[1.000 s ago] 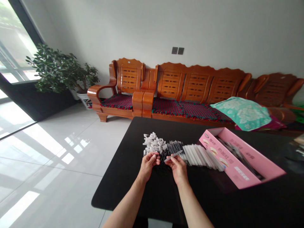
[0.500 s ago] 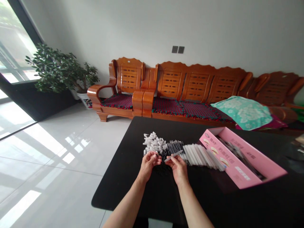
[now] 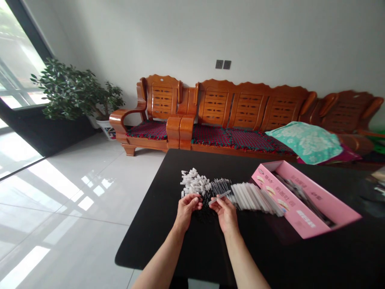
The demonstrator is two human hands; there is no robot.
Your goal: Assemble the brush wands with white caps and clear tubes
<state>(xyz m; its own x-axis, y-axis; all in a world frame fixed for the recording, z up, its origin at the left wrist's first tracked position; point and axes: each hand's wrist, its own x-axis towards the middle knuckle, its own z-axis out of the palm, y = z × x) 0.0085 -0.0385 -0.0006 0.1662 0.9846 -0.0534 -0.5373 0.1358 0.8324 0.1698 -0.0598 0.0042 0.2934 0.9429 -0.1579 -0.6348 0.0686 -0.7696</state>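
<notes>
My right hand [image 3: 227, 212] is closed around a slim translucent pen barrel [image 3: 225, 194], held at a slant over the table. Just to its left, my left hand [image 3: 185, 208] pinches a small dark piece [image 3: 200, 197], too small to make out fully. Beyond my left fingers lies a heap of white pen caps [image 3: 195, 181]. Small black parts [image 3: 207, 198] are scattered between and below the hands. Past my right hand are thin dark pen refills [image 3: 221, 185], and a row of pale pen barrels [image 3: 254, 196] lies to their right.
A pink box [image 3: 278, 196] with dark long items inside stands at the right on the black table [image 3: 159, 224]. Behind the table runs a wooden sofa [image 3: 216, 102] with a turquoise cloth [image 3: 309, 140]. A potted plant [image 3: 72, 92] stands at the left.
My left hand has shifted very slightly left, leaving a little wider gap between the hands. Both hands keep their grip; the view has tilted a touch.
</notes>
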